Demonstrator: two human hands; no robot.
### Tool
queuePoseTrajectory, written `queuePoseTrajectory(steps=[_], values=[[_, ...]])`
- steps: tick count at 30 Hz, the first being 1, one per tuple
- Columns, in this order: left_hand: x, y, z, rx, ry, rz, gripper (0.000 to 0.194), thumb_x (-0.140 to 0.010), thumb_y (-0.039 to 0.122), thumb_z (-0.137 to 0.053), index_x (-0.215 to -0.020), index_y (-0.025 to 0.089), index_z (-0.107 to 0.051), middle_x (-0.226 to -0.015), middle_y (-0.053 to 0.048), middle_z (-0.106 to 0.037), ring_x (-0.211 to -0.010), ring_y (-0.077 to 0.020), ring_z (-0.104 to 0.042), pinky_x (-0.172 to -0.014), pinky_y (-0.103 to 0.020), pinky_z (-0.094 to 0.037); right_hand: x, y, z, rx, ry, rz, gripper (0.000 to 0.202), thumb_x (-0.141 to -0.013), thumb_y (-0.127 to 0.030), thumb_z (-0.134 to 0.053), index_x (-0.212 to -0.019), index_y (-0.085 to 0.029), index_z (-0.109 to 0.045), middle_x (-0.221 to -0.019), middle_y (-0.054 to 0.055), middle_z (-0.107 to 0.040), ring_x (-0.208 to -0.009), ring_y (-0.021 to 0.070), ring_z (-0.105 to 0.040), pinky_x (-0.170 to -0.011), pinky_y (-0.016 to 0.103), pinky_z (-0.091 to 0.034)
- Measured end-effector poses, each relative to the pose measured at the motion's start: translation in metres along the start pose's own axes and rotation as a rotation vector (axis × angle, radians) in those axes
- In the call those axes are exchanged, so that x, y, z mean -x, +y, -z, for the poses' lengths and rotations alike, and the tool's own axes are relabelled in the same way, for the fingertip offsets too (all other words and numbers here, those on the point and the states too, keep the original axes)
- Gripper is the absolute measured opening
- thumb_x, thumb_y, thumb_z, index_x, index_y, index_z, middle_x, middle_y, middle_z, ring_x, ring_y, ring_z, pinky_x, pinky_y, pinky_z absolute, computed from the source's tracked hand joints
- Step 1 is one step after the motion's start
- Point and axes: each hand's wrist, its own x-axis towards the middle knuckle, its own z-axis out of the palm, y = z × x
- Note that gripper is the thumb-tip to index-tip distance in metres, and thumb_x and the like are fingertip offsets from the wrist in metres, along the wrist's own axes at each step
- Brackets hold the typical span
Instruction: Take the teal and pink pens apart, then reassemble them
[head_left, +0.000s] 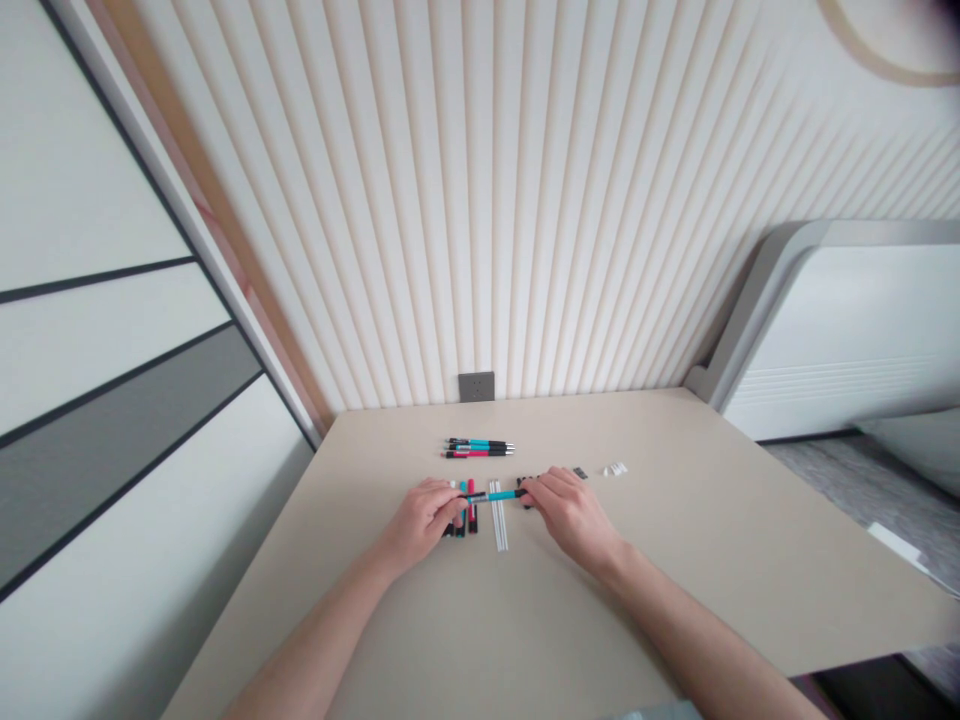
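Observation:
Between my two hands a blue pen (501, 495) with black ends lies level above the table. My left hand (424, 515) is closed on its left end, near the clip. The fingers of my right hand (568, 508) pinch the black part at its right end. Under and beside my left hand lie pen barrels, including a red one (472, 508) and a blue one (461, 528), partly hidden. Thin white refills (499, 530) lie side by side below the pen. Small black parts (523, 482) are mostly covered by my right hand.
Several whole pens (478, 448), blue and red, lie in a row farther back on the beige table (637, 430). Small white pieces (616, 468) and a dark piece (580, 473) sit right of my right hand. A wall socket (477, 386) is behind the table.

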Motion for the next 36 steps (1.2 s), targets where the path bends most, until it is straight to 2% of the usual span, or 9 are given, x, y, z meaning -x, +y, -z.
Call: queuePoseTrajectory(steps=[2,8,14,16,19,23,28,32,36], values=[[0.001,-0.001,0.0,-0.003,0.002,0.03,0.04,-0.099,0.033,-0.042,-0.068,0.018,-0.063,-0.063,-0.001,-0.062,-0.066,-0.0144,-0.057,-0.068,-0.025,-0.044,0.0,-0.001,0.0,-0.009,0.027,0.005,0.026,-0.1,-0.027,-0.043,-0.097,-0.019,-0.067,-0.078,0.006,-0.064,-0.076,0.0189,-0.054,-0.072,0.031,-0.04],[0.002,-0.007,0.002,-0.046,0.111,0.013,0.025,-0.098,0.033,-0.045,-0.099,0.018,-0.065,-0.074,-0.002,-0.066,-0.074,-0.0157,-0.06,-0.071,-0.026,-0.046,-0.002,0.001,0.001,-0.132,0.056,-0.083,0.022,-0.097,-0.031,-0.051,-0.113,-0.021,-0.062,-0.098,0.007,-0.067,-0.09,0.0202,-0.056,-0.081,0.033,-0.045],[0.002,-0.011,0.002,-0.09,0.154,-0.024,0.023,-0.097,0.031,-0.047,-0.1,0.018,-0.066,-0.078,-0.003,-0.067,-0.076,-0.0155,-0.06,-0.072,-0.026,-0.046,0.001,0.012,-0.002,-0.237,-0.007,-0.179,0.023,-0.098,-0.03,-0.046,-0.087,-0.021,-0.064,-0.08,0.004,-0.065,-0.078,0.0187,-0.057,-0.074,0.032,-0.046],[0.002,-0.012,0.002,-0.093,0.155,-0.026,0.023,-0.097,0.031,-0.047,-0.1,0.019,-0.067,-0.079,-0.003,-0.067,-0.077,-0.0159,-0.059,-0.072,-0.026,-0.046,0.001,0.012,-0.001,-0.266,-0.003,-0.216,0.014,-0.094,-0.033,-0.054,-0.097,-0.021,-0.062,-0.087,0.005,-0.065,-0.083,0.0193,-0.058,-0.076,0.032,-0.046],[0.003,-0.013,0.001,-0.093,0.146,-0.032,0.024,-0.097,0.032,-0.047,-0.101,0.019,-0.067,-0.076,-0.003,-0.066,-0.075,-0.016,-0.059,-0.07,-0.026,-0.046,0.001,0.008,-0.001,-0.292,-0.047,-0.219,0.023,-0.094,-0.034,-0.053,-0.113,-0.022,-0.058,-0.095,0.006,-0.065,-0.089,0.0197,-0.059,-0.081,0.033,-0.046],[0.003,-0.015,-0.001,-0.085,0.129,-0.049,0.024,-0.097,0.032,-0.048,-0.1,0.018,-0.067,-0.078,-0.004,-0.066,-0.075,-0.0161,-0.058,-0.07,-0.027,-0.046,0.0,0.004,-0.002,-0.314,-0.108,-0.206,0.021,-0.098,-0.031,-0.043,-0.098,-0.021,-0.062,-0.088,0.005,-0.065,-0.084,0.0183,-0.059,-0.078,0.031,-0.046],[0.003,-0.015,-0.002,-0.086,0.128,-0.062,0.023,-0.097,0.031,-0.049,-0.102,0.019,-0.067,-0.076,-0.004,-0.065,-0.073,-0.0159,-0.057,-0.07,-0.027,-0.046,0.001,0.002,-0.003,-0.356,-0.119,-0.231,0.022,-0.095,-0.034,-0.049,-0.113,-0.023,-0.056,-0.101,0.006,-0.066,-0.089,0.0183,-0.061,-0.081,0.031,-0.047],[0.003,-0.013,-0.002,-0.081,0.127,-0.093,0.022,-0.096,0.031,-0.05,-0.1,0.018,-0.068,-0.078,-0.004,-0.067,-0.074,-0.016,-0.058,-0.07,-0.027,-0.045,0.001,0.001,-0.003,-0.357,-0.141,-0.247,0.02,-0.097,-0.033,-0.044,-0.105,-0.023,-0.058,-0.092,0.004,-0.067,-0.082,0.0178,-0.061,-0.075,0.03,-0.047],[0.002,-0.012,-0.002,-0.081,0.117,-0.102,0.021,-0.096,0.03,-0.05,-0.099,0.017,-0.067,-0.076,-0.004,-0.066,-0.072,-0.0158,-0.056,-0.069,-0.027,-0.044,0.001,-0.001,-0.003,-0.372,-0.157,-0.253,0.027,-0.095,-0.035,-0.047,-0.119,-0.023,-0.053,-0.094,0.004,-0.066,-0.079,0.0171,-0.061,-0.074,0.03,-0.047]])
